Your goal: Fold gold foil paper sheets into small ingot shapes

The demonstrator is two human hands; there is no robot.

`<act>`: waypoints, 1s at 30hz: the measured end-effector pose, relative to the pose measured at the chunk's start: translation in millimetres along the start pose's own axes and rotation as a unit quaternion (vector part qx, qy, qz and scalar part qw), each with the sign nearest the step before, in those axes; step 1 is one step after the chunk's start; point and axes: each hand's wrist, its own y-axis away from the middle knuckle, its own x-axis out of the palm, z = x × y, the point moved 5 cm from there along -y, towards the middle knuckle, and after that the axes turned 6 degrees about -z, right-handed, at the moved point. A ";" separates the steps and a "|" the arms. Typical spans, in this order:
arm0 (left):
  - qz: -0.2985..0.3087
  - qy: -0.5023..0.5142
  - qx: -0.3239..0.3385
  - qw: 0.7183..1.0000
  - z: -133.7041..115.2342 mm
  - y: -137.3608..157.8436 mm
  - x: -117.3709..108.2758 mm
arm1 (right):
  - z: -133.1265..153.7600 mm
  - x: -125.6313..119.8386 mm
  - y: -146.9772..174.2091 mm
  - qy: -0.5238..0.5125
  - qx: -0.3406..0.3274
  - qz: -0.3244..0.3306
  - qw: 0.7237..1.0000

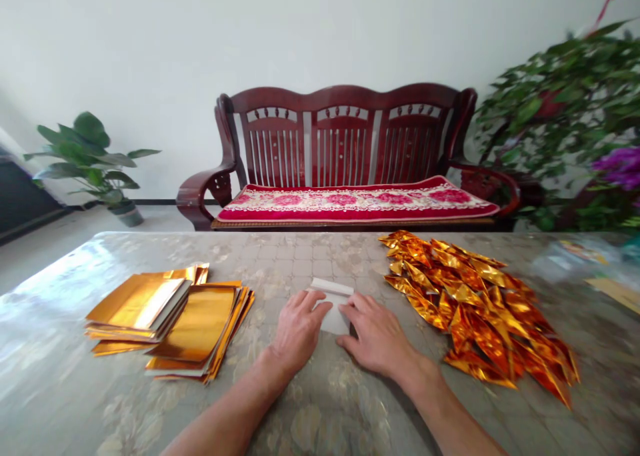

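Observation:
A small sheet of paper [335, 320], pale side up, lies on the table between my two hands. Its far edge is turned up in a narrow white fold. On the paper's left side, my left hand [299, 328] grips it with bent fingers and thumb near the fold. My right hand [376, 335] holds the right side, fingers curled over the folded edge and thumb lower down beside the sheet. Part of the paper is hidden under the fingers.
Stacks of gold foil paper [200, 323] lie to the left. At the right is a heap of folded gold foil pieces [475, 303], with a clear plastic bag [575, 259] beyond. A wooden bench [345, 136] and potted plants [93, 159] stand behind the table [310, 409].

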 end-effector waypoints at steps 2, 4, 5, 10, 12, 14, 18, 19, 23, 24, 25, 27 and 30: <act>0.009 0.008 0.007 1.000 -3.4 0.5 -1.4 | 1.1 -0.3 0.0 0.000 -0.009 0.015 1.000; 0.019 0.014 0.006 1.000 -3.7 -1.0 -1.5 | 1.3 -0.8 -0.5 -0.001 -0.014 0.017 1.000; 0.022 0.018 0.003 1.000 -2.6 -2.4 -1.2 | 1.2 -1.2 -0.8 -0.001 -0.015 0.015 1.000; 0.031 0.033 -0.005 0.999 8.2 -8.2 4.3 | 3.0 -1.7 -1.1 0.006 -0.022 -0.004 1.000; 0.048 0.026 -0.007 0.998 10.7 -8.1 7.6 | 3.6 -1.3 -0.7 0.010 -0.022 -0.010 1.000; 0.067 0.021 -0.009 0.997 10.9 -7.2 9.7 | 3.6 -0.5 -0.3 0.012 -0.020 -0.018 1.000; 0.086 0.034 -0.011 0.996 8.3 -6.5 5.4 | 1.8 2.6 0.5 0.008 -0.025 -0.040 0.999; 0.090 0.042 -0.005 0.995 7.8 -6.9 3.1 | 0.9 3.5 0.7 0.007 -0.027 -0.048 0.998; 0.125 0.082 0.043 0.988 10.9 -8.1 -3.8 | -3.9 6.1 1.3 0.000 -0.027 -0.078 0.997; 0.137 0.090 0.052 0.985 13.4 -7.9 -3.7 | -5.4 6.4 1.3 -0.004 -0.023 -0.083 0.996; 0.145 0.097 0.057 0.983 16.4 -7.7 -3.0 | -7.0 6.7 1.3 -0.009 -0.019 -0.087 0.996; 0.148 0.111 0.052 0.981 22.8 -7.2 0.0 | -10.5 6.5 1.3 -0.024 -0.008 -0.093 0.995; 0.122 0.129 0.011 0.984 30.8 -6.8 4.6 | -15.7 4.5 1.4 -0.069 0.000 -0.101 0.992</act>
